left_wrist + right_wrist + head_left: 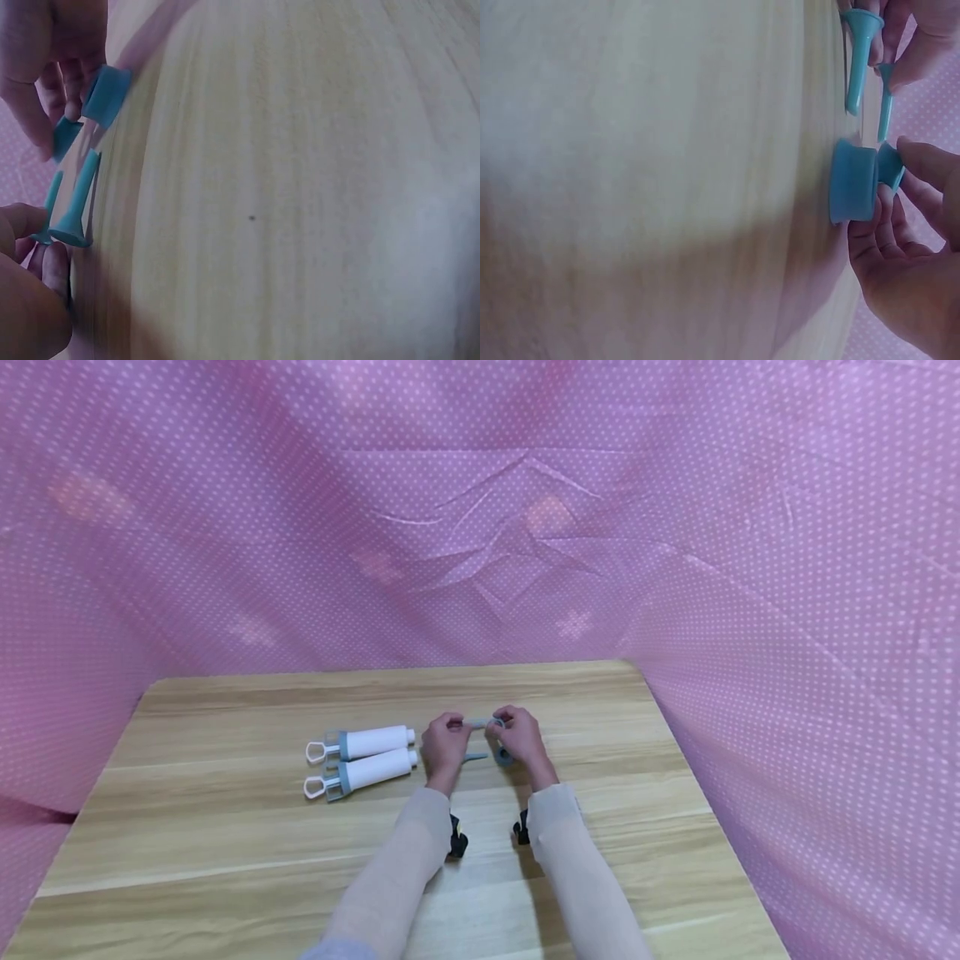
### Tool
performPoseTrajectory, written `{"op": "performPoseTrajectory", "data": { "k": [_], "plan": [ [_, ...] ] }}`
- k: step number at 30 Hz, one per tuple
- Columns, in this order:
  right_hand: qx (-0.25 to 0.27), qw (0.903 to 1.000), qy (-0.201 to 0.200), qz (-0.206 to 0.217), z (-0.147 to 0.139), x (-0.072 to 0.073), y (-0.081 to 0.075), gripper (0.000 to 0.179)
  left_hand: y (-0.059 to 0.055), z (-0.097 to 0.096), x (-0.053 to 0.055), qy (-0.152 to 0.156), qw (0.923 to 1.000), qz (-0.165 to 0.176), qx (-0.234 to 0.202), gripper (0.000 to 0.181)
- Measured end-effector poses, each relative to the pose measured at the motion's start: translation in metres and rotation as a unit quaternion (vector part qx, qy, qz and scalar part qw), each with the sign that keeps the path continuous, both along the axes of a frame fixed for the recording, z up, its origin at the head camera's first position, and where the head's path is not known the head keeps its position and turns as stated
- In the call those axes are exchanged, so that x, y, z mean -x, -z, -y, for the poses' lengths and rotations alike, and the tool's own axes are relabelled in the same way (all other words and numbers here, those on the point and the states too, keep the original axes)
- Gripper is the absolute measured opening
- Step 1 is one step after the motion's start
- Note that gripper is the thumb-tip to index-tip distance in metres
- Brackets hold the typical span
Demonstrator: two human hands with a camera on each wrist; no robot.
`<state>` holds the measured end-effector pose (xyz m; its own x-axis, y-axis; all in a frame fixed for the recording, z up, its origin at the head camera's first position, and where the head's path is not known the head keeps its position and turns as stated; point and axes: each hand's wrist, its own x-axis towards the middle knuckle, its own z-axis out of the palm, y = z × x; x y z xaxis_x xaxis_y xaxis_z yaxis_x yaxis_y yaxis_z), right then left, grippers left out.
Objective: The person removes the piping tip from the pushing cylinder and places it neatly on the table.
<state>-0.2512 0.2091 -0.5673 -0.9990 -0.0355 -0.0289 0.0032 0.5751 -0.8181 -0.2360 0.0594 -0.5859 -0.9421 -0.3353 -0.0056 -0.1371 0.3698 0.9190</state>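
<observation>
My left hand (446, 745) pinches a thin teal nozzle (52, 199) between thumb and fingers, its narrow end pointing toward my right hand. A second teal nozzle (79, 202) with a flared base lies on the table right beside it. In my right hand (520, 739), thumb and fingertips grip a small teal ring-shaped cap (889, 165). Another teal ring cap (853, 180) sits on the table just under that hand. The held nozzle and cap face each other across a small gap. Fingers hide part of both held pieces.
Left of my left hand lie two white plunger-type cylinders (375, 742) with teal collars and white loop handles, side by side. They rest on a wooden table (225, 843). Pink dotted cloth (480, 568) hangs around its back and sides. Black wrist cameras (457, 839) sit below both hands.
</observation>
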Motion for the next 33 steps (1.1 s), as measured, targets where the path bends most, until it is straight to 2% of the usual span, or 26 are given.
{"op": "performPoseTrajectory", "data": {
  "k": [8,15,25,33],
  "plan": [
    [-0.007,1.0000,-0.001,0.000,0.005,0.000,0.002,0.027,0.005,0.001,0.002,0.001,0.9999,-0.005,0.011,0.023],
    [-0.033,0.9994,-0.003,-0.013,0.007,0.002,0.009,0.026,0.008,0.003,0.003,0.009,0.9993,-0.018,0.032,0.020],
    [-0.034,0.9994,0.001,-0.007,0.009,0.004,0.011,0.027,0.011,0.005,0.004,0.013,0.9989,-0.013,0.044,0.021],
    [-0.037,0.9992,-0.006,-0.012,0.007,0.004,0.011,0.024,0.011,0.005,0.005,0.020,0.9979,-0.025,0.056,0.022]
  ]
}}
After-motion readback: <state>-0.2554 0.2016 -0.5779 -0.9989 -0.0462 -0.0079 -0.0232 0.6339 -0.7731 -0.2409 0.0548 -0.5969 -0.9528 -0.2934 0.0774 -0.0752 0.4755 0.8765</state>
